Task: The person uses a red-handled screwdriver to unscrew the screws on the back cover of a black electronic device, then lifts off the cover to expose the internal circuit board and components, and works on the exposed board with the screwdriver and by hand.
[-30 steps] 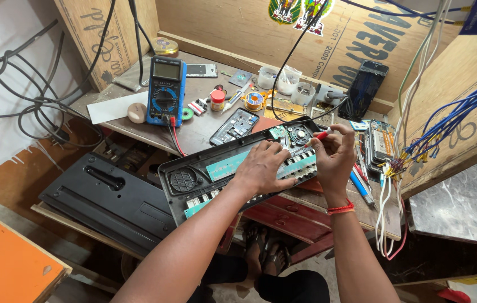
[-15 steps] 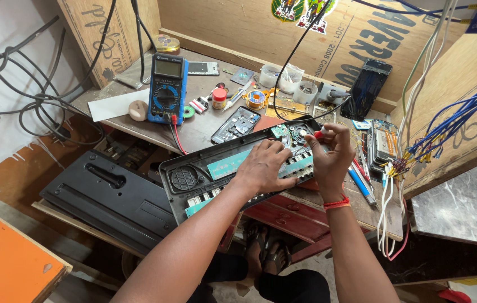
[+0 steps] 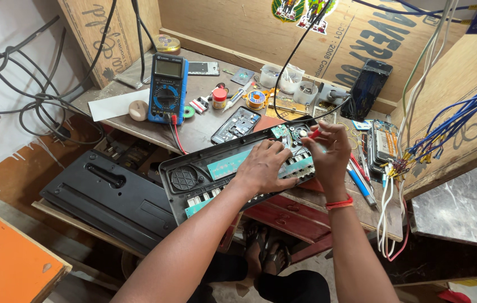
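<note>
Keyboard casing [image 3: 193, 185], opened and black, lay tilted across the workbench [image 3: 204, 126] edge with its green circuit strips showing. From the head camera, the left hand [image 3: 263, 165] pressed flat on those strips, fingers spread. The right hand [image 3: 328, 151] pinched a red-handled tool [image 3: 312, 133] over the casing's far end, beside a blue multimeter [image 3: 166, 87].

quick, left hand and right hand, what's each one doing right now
Left hand: open, palm down, pressing on the opened keyboard.
Right hand: closed on a red-handled tool, its tip at the keyboard's right end.
</note>
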